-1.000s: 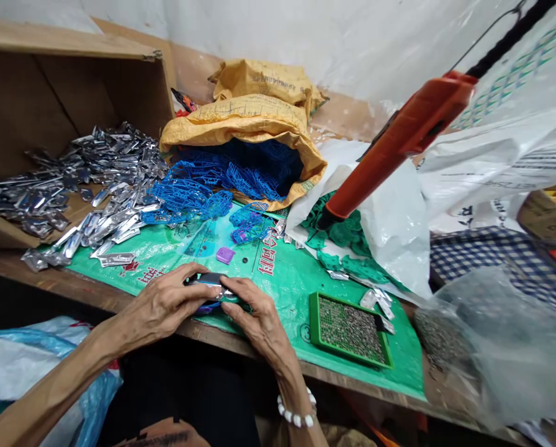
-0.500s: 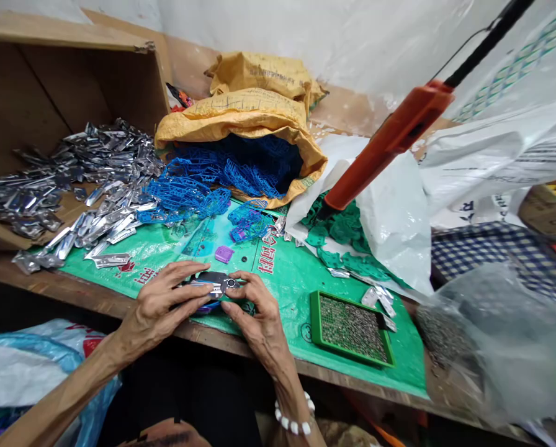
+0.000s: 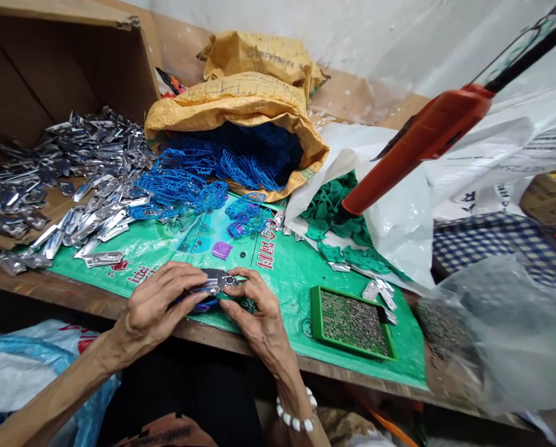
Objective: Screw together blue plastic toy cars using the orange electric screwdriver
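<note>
Clearly, from the head view, both bare hands meet over the near edge of a green mat [image 3: 291, 268], sharing one small dark and silvery part [image 3: 215, 281] with a round ring at its right end. The left hand [image 3: 154, 307] has fingers and thumb closed on the part's left end; the right hand [image 3: 257, 310] pinches the other end beside the ring. Something blue shows beneath; whether it touches the mat, I cannot tell.

The part looks light and stiff, its shiny face probably slippery, and any thin blue edging could bend or snap. The ends seem the best hold, thumbs below and fingertips above, with pressure kept gentle.

Beyond the hands lie a purple piece [image 3: 222, 250] and blue frames [image 3: 180, 183] spilling from a yellow sack [image 3: 259, 102]. Silvery strips [image 3: 105, 146] heap at the left. To the right, an orange tool [image 3: 417, 152] hangs above a green tray [image 3: 316, 313] of tiny metal bits [image 3: 355, 323].
</note>
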`<state>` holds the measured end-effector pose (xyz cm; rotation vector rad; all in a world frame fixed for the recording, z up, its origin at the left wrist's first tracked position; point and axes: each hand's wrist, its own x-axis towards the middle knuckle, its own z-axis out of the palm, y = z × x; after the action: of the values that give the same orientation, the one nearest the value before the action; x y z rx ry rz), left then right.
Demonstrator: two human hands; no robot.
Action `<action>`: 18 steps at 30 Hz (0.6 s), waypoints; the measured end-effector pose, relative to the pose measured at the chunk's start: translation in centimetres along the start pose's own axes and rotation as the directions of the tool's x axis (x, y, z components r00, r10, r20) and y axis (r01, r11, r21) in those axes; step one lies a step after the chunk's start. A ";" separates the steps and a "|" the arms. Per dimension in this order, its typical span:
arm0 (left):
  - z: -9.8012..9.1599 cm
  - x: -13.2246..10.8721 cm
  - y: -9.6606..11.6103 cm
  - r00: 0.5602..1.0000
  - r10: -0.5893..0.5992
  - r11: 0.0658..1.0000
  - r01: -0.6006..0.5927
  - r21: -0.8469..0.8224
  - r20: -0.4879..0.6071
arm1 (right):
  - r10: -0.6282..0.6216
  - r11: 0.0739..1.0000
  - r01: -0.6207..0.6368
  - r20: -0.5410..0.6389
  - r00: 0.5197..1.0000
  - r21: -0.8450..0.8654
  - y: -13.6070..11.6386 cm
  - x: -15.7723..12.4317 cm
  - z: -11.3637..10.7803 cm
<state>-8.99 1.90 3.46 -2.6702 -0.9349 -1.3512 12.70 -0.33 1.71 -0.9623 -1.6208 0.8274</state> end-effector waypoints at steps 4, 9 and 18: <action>0.0 -0.6 0.3 0.979 0.156 0.975 -0.174 0.136 0.132 | -0.004 1.000 0.004 0.005 1.000 -0.008 -0.1 0.1 0.0; 0.0 0.6 1.5 0.991 0.108 0.993 -0.111 0.033 0.085 | -0.016 1.000 0.016 0.004 1.000 -0.009 0.0 0.1 0.0; -2.3 1.4 1.0 0.987 0.078 0.996 -0.083 0.025 0.139 | -0.006 1.000 0.006 -0.001 1.000 -0.010 0.0 0.0 -0.1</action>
<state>-9.51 1.20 6.22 -2.7751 -0.8401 -1.1399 12.84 -0.31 1.73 -0.9650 -1.6273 0.8150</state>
